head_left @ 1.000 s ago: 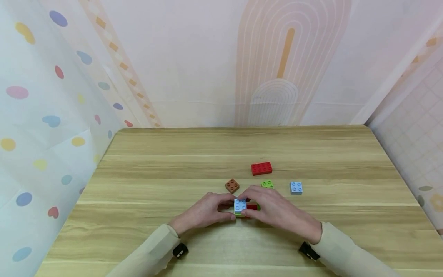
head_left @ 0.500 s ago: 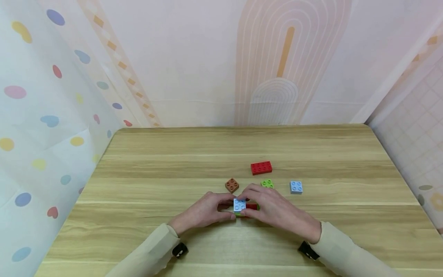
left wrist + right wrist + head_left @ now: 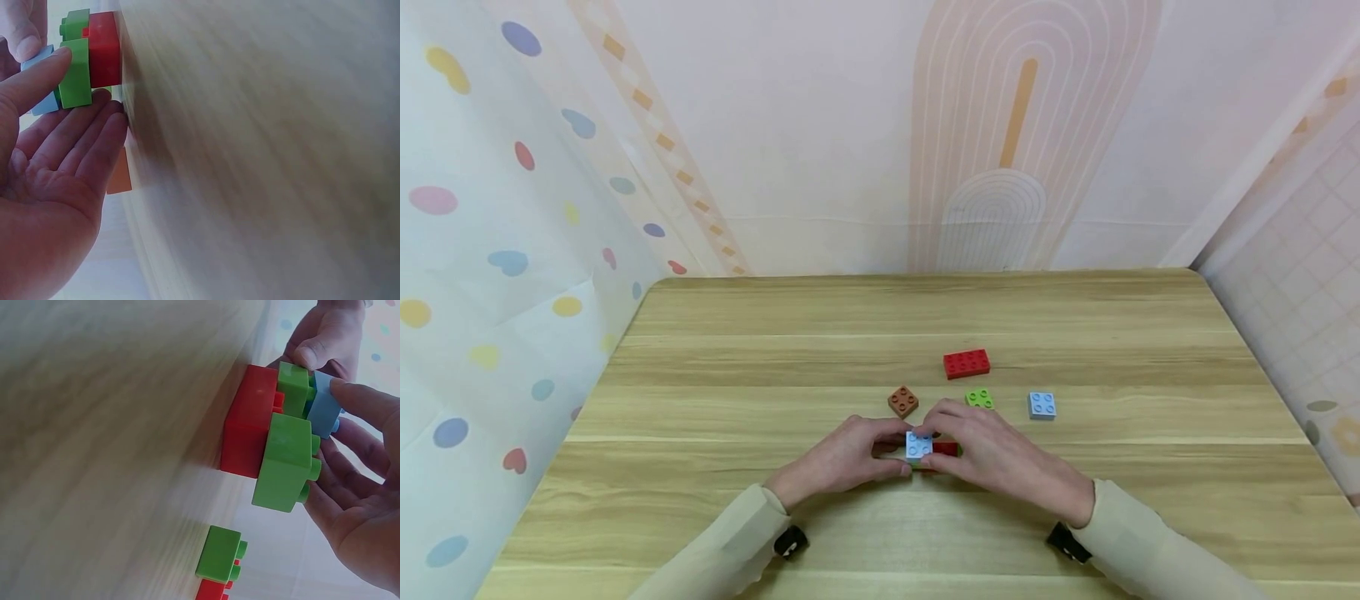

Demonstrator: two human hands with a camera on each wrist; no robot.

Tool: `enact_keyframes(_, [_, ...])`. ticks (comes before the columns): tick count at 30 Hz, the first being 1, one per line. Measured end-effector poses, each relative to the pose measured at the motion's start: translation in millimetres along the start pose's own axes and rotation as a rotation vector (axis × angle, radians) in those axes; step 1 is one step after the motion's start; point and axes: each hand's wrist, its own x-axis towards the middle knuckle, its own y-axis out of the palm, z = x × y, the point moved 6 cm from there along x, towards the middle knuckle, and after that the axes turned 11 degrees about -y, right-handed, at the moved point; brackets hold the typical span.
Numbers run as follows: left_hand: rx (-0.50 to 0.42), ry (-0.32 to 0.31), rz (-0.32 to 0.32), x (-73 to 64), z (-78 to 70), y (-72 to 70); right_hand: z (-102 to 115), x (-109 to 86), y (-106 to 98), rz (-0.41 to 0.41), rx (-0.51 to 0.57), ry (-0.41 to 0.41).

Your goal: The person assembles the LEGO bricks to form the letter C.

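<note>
My left hand (image 3: 850, 454) steadies a small build from the left, thumb on the near side and fingers on the far side of a green brick (image 3: 76, 74). That build is a long red brick (image 3: 250, 422) on the table with two green bricks on top. My right hand (image 3: 992, 446) pinches a light blue 2x2 brick (image 3: 919, 445) between thumb and fingers, over the left-hand green brick. In the right wrist view, green studs show between the light blue brick and the green one under it. The right-hand green brick (image 3: 284, 462) has bare studs and overhangs the red brick's end.
Behind the hands lie a brown 2x2 brick (image 3: 903, 402), a loose green brick (image 3: 980, 398) partly covered by my right hand, and a red 2x4 brick (image 3: 967, 363). Another light blue brick (image 3: 1041, 406) lies to the right. All rest on the wooden table (image 3: 760, 350).
</note>
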Motion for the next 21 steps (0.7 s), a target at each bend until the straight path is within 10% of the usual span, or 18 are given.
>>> enact_keyframes(21, [-0.01, -0.001, -0.116, -9.4, -3.7, -7.3, 0.5, 1.1, 1.3, -0.004, -0.007, 0.005])
